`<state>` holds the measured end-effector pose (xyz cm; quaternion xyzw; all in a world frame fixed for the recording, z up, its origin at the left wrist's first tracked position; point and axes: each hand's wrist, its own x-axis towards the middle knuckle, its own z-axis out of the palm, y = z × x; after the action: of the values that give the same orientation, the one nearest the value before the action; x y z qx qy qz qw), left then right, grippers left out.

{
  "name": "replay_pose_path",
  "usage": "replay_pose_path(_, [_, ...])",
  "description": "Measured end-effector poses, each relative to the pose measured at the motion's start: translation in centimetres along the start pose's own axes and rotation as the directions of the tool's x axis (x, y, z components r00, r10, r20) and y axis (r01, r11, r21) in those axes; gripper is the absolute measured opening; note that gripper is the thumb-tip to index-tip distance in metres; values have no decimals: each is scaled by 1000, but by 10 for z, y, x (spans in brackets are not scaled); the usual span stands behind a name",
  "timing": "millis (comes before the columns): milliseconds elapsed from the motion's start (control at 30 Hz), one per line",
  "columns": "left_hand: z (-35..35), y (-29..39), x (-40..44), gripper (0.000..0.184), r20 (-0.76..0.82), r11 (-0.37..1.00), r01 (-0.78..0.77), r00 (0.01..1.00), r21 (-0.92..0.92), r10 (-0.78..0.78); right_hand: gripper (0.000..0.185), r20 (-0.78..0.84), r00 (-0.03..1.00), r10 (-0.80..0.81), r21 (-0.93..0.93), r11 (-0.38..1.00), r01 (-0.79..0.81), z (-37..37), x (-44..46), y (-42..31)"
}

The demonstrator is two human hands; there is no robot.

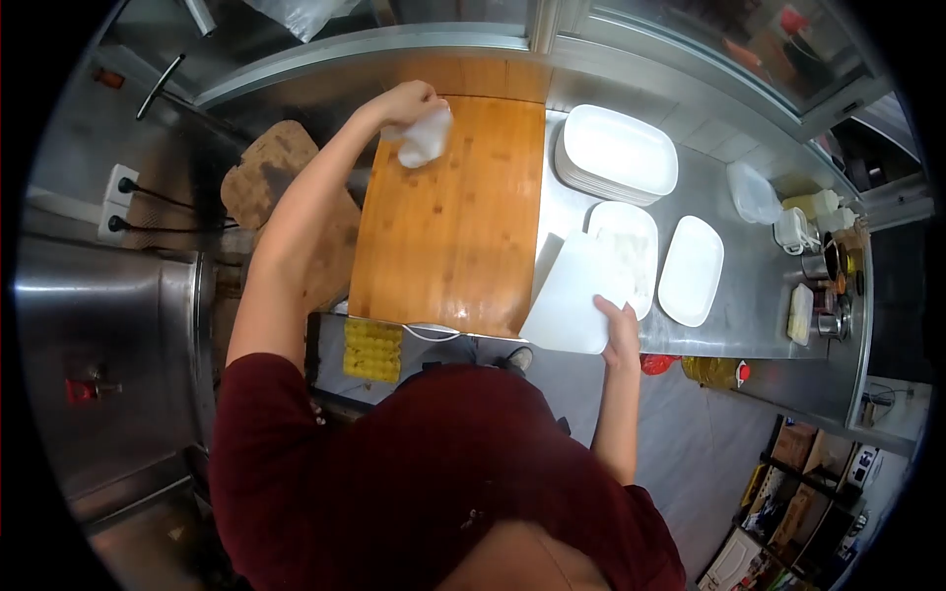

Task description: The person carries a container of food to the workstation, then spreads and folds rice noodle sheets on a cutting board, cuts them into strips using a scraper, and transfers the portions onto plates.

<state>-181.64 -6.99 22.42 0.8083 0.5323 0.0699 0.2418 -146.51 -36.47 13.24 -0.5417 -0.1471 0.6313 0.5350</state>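
Observation:
My left hand [412, 100] is closed on a whitish, crumpled cloth [426, 140], blurred and partly see-through, above the far left corner of a wooden cutting board [443, 227]. My right hand [619, 333] grips the right edge of a flat white board [572, 300], wider at the near end. That board is tilted and overlaps the left side of a white oval plate [642, 241], which bears something pale that I cannot make out. Beyond it is a stack of white plates [619, 148]. Another white plate [692, 271] lies to the right.
A steel counter [754, 286] runs to the right, with a clear plastic container [753, 193], bottles and small pots at its end. Worn round wooden boards [271, 172] lean at the left. A yellow egg tray [372, 350] sits below the counter's front edge.

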Motion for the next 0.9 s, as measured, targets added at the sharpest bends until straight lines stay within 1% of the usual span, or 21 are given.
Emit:
replay_pose_path(100, [-1, -1, -6, 39, -104, 998, -49, 994, -44, 44, 36, 54, 997, -51, -202, 978, 61, 25, 0, -10])
replay_pose_path(167, [-4, 3, -7, 39, -49, 999, -22, 999, -38, 20, 29, 180, 981, -66, -375, 918, 131, 60, 2, -24])
replay_pose_path(200, [-5, 5, -7, 39, -22, 999, -8, 1000, -33, 7, 25, 268, 959, -91, -367, 911, 189, 77, 9, -23])
replay_pose_path(233, [-6, 5, -7, 38, -20, 998, -23, 1000, -53, 22, 25, 319, 936, -150, -399, 875, 276, 97, 16, -21])
replay_pose_path(300, [-4, 8, -10, 37, -17, 994, -53, 999, -96, 52, 24, 480, 817, -321, -350, 783, 514, 125, 46, -7])
replay_pose_path(400, [-13, 34, -28, 36, 13, 989, -43, 999, -142, 45, 25, 427, 892, -150, -514, 771, 376, 144, 92, 16])
replay_pose_path(500, [-22, 34, -33, 35, -15, 986, -123, 992, -111, 122, 27, 339, 916, -215, -522, 767, 374, 134, 92, 18])
replay_pose_path(533, [-26, 34, -33, 35, -18, 984, -124, 992, -131, 123, 27, 410, 880, -240, -489, 756, 435, 134, 89, 19])
replay_pose_path(600, [-27, 33, -40, 35, -3, 977, -118, 993, -178, 119, 27, 529, 803, -273, -415, 742, 526, 150, 49, 0])
replay_pose_path(700, [-30, 41, -47, 34, 34, 977, -102, 993, -185, 110, 26, 509, 840, -185, -529, 703, 475, 167, 59, 4])
replay_pose_path(767, [-35, 44, -51, 34, 32, 982, -136, 989, -135, 142, 26, 382, 905, -186, -703, 577, 415, 143, 75, 23])
replay_pose_path(800, [-36, 44, -53, 34, 19, 982, -149, 988, -117, 153, 26, 321, 927, -193, -783, 497, 374, 134, 79, 20])
replay_pose_path(833, [-35, 43, -56, 34, 18, 982, -155, 987, -104, 158, 26, 317, 935, -158, -734, 584, 347, 123, 82, 19])
replay_pose_path(900, [-28, 38, -55, 33, 32, 982, -126, 991, -140, 132, 25, 299, 952, -63, -618, 748, 243, 109, 66, 15])
